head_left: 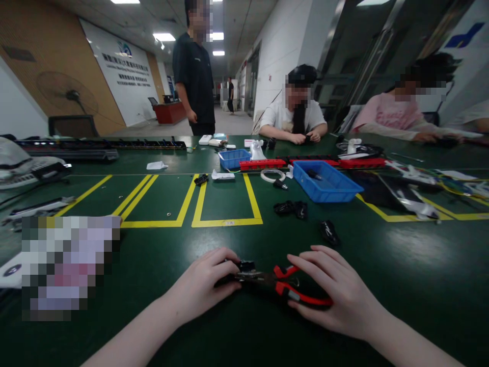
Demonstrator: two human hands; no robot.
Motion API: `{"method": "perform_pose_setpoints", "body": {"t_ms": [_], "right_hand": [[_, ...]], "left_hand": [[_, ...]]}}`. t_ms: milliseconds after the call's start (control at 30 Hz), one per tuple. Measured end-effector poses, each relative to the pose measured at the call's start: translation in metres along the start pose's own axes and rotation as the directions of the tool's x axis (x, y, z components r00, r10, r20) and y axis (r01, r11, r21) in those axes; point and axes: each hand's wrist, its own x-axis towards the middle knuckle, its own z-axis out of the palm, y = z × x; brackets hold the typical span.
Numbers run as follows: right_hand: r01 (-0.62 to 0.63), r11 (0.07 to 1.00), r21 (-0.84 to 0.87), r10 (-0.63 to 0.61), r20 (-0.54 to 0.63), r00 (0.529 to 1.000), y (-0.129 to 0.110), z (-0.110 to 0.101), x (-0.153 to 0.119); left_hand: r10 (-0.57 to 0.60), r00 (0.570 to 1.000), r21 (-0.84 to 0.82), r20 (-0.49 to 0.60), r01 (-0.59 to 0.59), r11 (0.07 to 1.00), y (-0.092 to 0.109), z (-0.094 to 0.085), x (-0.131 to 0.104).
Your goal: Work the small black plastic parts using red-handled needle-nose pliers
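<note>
In my right hand [332, 290] is a pair of pliers [303, 297] with red and black handles, spread apart between thumb and fingers. Their jaws point left, toward my left hand [216, 278]. That hand is closed around a small black part [246, 265], mostly hidden by the fingers, so its kind does not show. The jaw tips lie against or just beside this part; I cannot tell whether they grip it. Just beyond my right hand lies a black plastic piece [329, 232], with more black pieces [291, 209] farther off.
A large blue bin [324, 189] and a smaller blue bin [234, 158] stand beyond my hands near red strips [262, 164]. Yellow tape [225, 223] marks the green table. A blurred packet [72, 265] lies left. Co-workers sit across the table; another person stands behind it.
</note>
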Motion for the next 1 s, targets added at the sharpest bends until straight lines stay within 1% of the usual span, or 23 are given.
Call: {"method": "perform_pose_setpoints", "body": {"t_ms": [100, 233, 333, 400, 467, 600, 767, 900, 1000], "right_hand": [[-0.015, 1.0, 0.009, 0.015, -0.011, 1.0, -0.0008, 0.0014, -0.0011], [-0.084, 0.996, 0.024, 0.085, -0.059, 0.995, -0.0038, 0.0032, -0.0018], [-0.094, 0.995, 0.019, 0.095, -0.076, 0.993, -0.0032, 0.0028, -0.0009], [-0.073, 0.997, 0.009, 0.073, -0.062, 0.995, -0.0015, 0.0023, -0.0004], [-0.077, 0.997, 0.007, 0.078, -0.05, 0.996, -0.0006, 0.0021, -0.0008], [-0.164, 0.986, 0.032, 0.165, -0.052, 0.985, -0.0035, 0.0035, -0.0038], [-0.176, 0.983, 0.045, 0.177, -0.042, 0.983, -0.0046, 0.0043, -0.0055], [-0.134, 0.989, 0.055, 0.135, -0.028, 0.99, -0.003, 0.0037, -0.0044], [-0.164, 0.984, 0.066, 0.166, -0.035, 0.985, -0.0039, 0.004, -0.0049]], "left_hand": [[-0.005, 1.0, 0.001, -0.004, 0.005, 1.0, -0.0002, 0.0005, 0.0003], [-0.013, 1.0, -0.042, -0.017, 0.012, 0.999, -0.0009, 0.0012, 0.0004], [-0.045, 0.999, -0.11, -0.022, 0.042, 0.993, -0.0018, 0.0009, 0.001], [-0.068, 0.997, -0.174, -0.026, 0.063, 0.983, -0.0028, 0.0006, 0.0016], [-0.092, 0.995, -0.24, -0.03, 0.082, 0.967, -0.0041, 0.0004, 0.0022], [-0.134, 0.99, -0.313, -0.033, 0.117, 0.942, -0.0056, 0.0006, 0.0031], [-0.137, 0.99, -0.325, -0.034, 0.119, 0.938, -0.0033, 0.0011, 0.0028], [-0.145, 0.989, -0.305, -0.043, 0.125, 0.944, -0.0032, 0.0042, 0.0037], [-0.176, 0.982, -0.315, -0.064, 0.147, 0.937, -0.0039, 0.0082, 0.0052]]}}
